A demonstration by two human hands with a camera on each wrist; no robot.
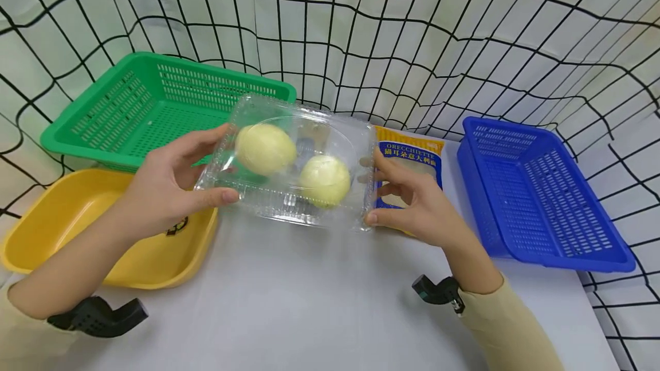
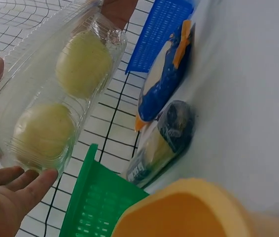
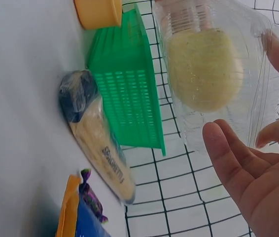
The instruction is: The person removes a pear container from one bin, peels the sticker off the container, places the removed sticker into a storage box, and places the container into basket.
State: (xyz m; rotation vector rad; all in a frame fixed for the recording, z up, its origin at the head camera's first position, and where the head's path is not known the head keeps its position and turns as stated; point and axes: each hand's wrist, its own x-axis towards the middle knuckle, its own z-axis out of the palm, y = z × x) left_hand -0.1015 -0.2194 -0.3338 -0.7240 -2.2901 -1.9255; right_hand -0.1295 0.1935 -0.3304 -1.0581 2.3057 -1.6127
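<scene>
Both hands hold a clear plastic clamshell box [image 1: 299, 126] up above the table, slightly tilted. Inside it are two round, pale yellow things that look like fruit, one on the left [image 1: 265, 149] and one on the right [image 1: 325, 181]. My left hand [image 1: 167, 182] grips the box's left end, thumb at the front edge and fingers behind. At the opposite end, my right hand [image 1: 412, 202] grips with its thumb low on the near corner. In the right wrist view, fingertips [image 3: 213, 136] lie against the clear wall, and the lid appears closed.
Behind the box on the left stands a green basket [image 1: 175, 116], with a yellow basin [image 1: 196, 251] nearer. A blue basket [image 1: 536, 188] stands right, beside an orecchiette bag [image 1: 412, 153]. A spaghetti pack [image 3: 105, 153] and purple-wrapped candy [image 3: 92, 200] lie nearby. Black wire mesh [image 1: 335, 33] encloses the table.
</scene>
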